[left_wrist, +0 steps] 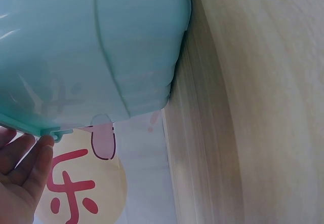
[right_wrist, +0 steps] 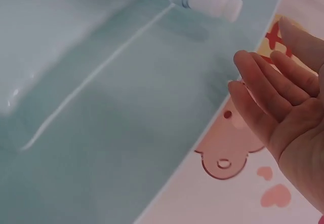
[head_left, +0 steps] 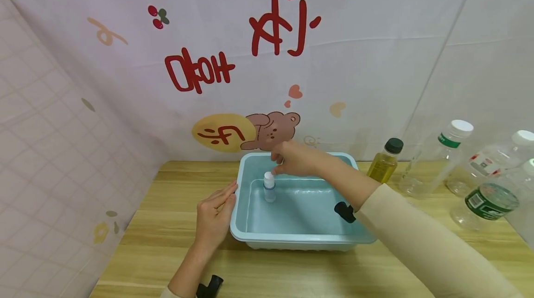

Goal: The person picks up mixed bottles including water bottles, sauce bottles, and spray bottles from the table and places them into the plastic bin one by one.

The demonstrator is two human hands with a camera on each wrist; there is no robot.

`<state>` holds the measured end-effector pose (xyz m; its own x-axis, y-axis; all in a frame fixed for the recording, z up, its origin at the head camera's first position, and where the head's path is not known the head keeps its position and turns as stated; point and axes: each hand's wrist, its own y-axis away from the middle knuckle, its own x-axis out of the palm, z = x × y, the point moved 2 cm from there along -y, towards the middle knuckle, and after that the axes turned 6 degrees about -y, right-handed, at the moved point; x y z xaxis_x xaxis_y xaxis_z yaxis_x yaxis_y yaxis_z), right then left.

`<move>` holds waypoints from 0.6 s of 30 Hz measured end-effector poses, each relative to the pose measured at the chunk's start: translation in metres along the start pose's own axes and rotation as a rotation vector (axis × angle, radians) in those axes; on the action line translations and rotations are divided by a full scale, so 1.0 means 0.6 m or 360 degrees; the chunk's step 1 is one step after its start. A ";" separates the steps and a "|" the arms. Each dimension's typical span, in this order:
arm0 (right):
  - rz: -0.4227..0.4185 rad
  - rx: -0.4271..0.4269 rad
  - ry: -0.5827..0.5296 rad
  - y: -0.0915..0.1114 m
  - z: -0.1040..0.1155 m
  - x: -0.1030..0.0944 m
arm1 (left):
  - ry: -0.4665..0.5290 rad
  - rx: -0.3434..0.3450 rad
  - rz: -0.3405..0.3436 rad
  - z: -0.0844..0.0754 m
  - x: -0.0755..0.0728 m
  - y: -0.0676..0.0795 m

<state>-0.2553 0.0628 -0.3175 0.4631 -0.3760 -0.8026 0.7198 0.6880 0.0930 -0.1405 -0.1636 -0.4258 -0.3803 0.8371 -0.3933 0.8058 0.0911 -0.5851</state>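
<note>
A light blue plastic basin point(head_left: 300, 237) stands on the wooden table. Inside, near its left wall, a small white-capped bottle point(head_left: 269, 187) stands upright; the right wrist view catches its white top point(right_wrist: 210, 0) too. My left hand point(head_left: 214, 214) touches the basin's left rim from outside, its fingers fairly straight. In the left wrist view its fingertips point(left_wrist: 45, 145) meet the rim beside a small tab. Over the basin's back part, just above and beyond the bottle cap, hovers my right hand point(head_left: 294, 156). Its fingers are loosely bent and hold nothing.
Right of the basin stand a bottle of yellow oil with a dark cap point(head_left: 384, 161) and several clear plastic bottles, one with a green label point(head_left: 492, 201). A white printed wall sheet point(head_left: 367, 71) hangs directly behind the table point(head_left: 167, 224).
</note>
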 end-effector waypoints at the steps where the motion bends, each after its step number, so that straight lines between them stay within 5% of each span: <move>1: -0.0009 0.0001 0.0012 0.003 0.001 -0.003 | 0.0003 0.0000 0.0001 0.000 0.000 0.000; 8: -0.0096 0.0012 0.0100 0.029 0.009 -0.024 | 0.0020 -0.0016 -0.0009 0.004 0.000 0.001; 18: -0.0257 -0.0168 0.0231 0.081 0.002 -0.039 | 0.0007 -0.0010 -0.0011 0.000 0.001 0.000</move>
<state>-0.2305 0.1042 -0.2935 0.2618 -0.3984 -0.8791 0.7168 0.6902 -0.0994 -0.1407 -0.1634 -0.4263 -0.3835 0.8389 -0.3862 0.8060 0.0999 -0.5834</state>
